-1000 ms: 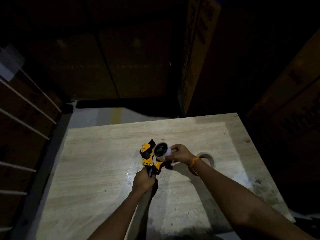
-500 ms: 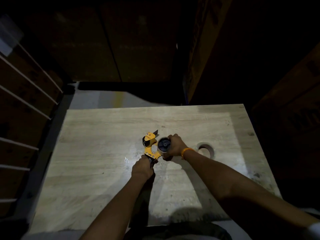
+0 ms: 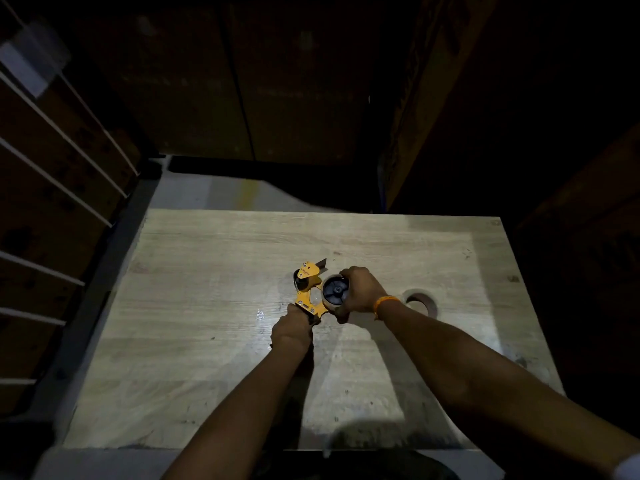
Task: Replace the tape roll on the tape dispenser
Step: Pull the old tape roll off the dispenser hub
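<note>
A yellow and black tape dispenser (image 3: 307, 289) is held just above the middle of the wooden table (image 3: 194, 306). My left hand (image 3: 290, 330) is closed around its handle, which is hidden in the fist. My right hand (image 3: 360, 293) wraps the tape roll (image 3: 335, 292) that sits on the dispenser's black hub. A second, brown tape roll (image 3: 423, 301) lies flat on the table just right of my right wrist.
Dark cardboard boxes (image 3: 277, 81) stand behind and to the right of the table. A rack with white bars (image 3: 52, 174) runs along the left side. A strip of pale floor (image 3: 221, 195) shows past the table's far edge.
The dispenser has turned so its hub faces the camera more squarely. My right hand has closed further around the roll. The view has tilted down slightly.
</note>
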`<state>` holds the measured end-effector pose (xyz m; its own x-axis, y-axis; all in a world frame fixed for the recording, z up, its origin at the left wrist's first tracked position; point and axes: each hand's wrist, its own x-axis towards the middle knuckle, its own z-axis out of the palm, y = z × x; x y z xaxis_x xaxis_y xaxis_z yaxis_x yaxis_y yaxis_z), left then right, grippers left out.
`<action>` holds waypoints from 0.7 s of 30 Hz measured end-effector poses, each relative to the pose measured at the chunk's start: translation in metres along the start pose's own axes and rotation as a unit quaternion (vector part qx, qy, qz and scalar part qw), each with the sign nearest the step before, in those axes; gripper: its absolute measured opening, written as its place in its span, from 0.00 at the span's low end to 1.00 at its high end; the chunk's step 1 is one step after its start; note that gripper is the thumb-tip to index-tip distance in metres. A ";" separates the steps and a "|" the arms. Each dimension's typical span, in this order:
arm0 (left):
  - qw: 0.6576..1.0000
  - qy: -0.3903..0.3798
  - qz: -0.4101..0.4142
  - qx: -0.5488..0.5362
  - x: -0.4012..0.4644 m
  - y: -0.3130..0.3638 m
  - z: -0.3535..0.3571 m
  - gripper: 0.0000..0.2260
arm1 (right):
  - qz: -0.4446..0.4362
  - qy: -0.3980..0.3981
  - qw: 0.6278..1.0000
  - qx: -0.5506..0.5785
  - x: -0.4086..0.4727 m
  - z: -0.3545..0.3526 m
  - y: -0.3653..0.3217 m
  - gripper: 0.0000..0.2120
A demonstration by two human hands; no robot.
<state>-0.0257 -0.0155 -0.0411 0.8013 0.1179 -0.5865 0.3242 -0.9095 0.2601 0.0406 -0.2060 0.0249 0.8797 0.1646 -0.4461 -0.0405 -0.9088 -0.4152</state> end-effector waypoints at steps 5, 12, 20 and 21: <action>1.000 -0.003 -0.006 -0.002 0.003 0.000 0.002 0.26 | -0.021 0.027 0.999 0.023 -0.003 0.000 0.000 0.32; 1.000 0.005 0.004 0.023 0.006 -0.004 0.003 0.26 | -0.055 -0.006 0.998 -0.013 0.001 -0.008 0.002 0.46; 0.999 0.024 0.001 0.025 0.002 0.002 0.005 0.23 | -0.020 -0.029 0.999 -0.035 -0.006 0.001 0.002 0.48; 1.000 0.017 0.000 0.022 -0.001 0.003 0.001 0.23 | -0.021 -0.025 0.999 -0.042 -0.008 0.002 0.002 0.48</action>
<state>-0.0260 -0.0186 -0.0409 0.8182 0.1316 -0.5596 0.3027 -0.9262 0.2248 0.0321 -0.2081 0.0259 0.8553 0.2206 -0.4688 0.0376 -0.9289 -0.3684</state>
